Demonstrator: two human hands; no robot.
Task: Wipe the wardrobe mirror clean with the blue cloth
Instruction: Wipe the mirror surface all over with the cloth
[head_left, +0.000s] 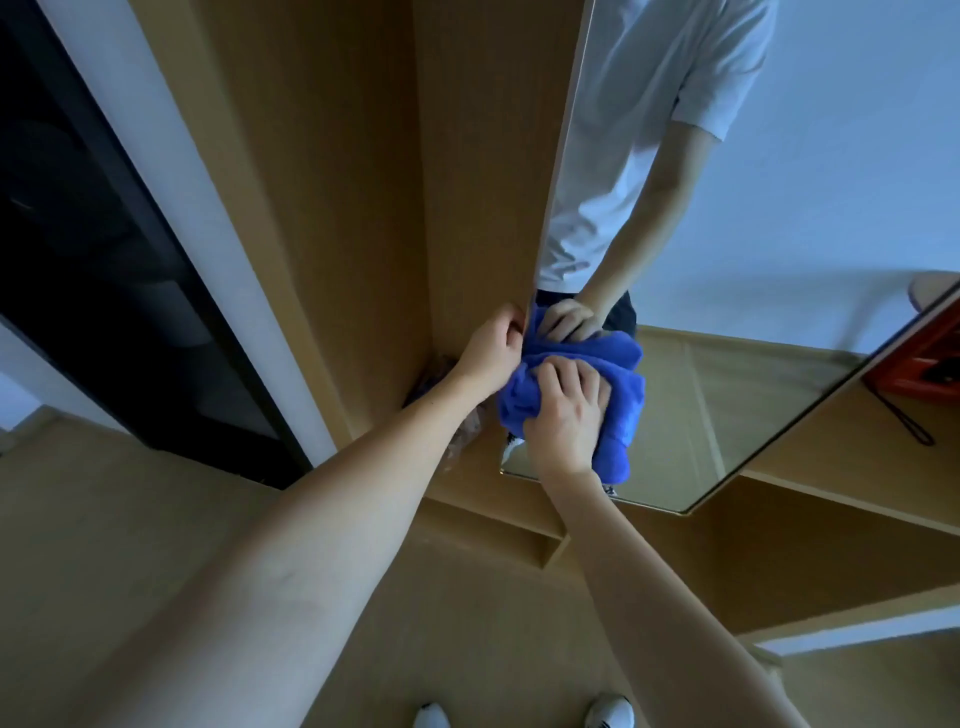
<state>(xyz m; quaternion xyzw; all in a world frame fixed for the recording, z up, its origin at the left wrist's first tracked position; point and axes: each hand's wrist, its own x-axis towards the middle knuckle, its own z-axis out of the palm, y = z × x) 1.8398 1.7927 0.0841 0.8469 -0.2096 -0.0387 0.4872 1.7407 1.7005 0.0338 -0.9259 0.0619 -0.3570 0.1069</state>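
The wardrobe mirror (753, 218) is a tall glass panel on a wooden door, running from top centre down to its lower edge. A bunched blue cloth (621, 400) lies against the lower left part of the glass. My right hand (563, 410) grips the cloth and presses it to the mirror. My left hand (491, 348) holds the mirror door's left edge, fingers curled round it. The glass reflects the cloth, a hand and a person in a white t-shirt.
A light wooden wardrobe panel (467, 156) stands left of the mirror, with a wooden shelf (519, 519) below. A dark doorway (93, 249) with a white frame is at the left. A red object (930, 358) with a black cord sits at right. My white shoes (610, 712) are on the wooden floor.
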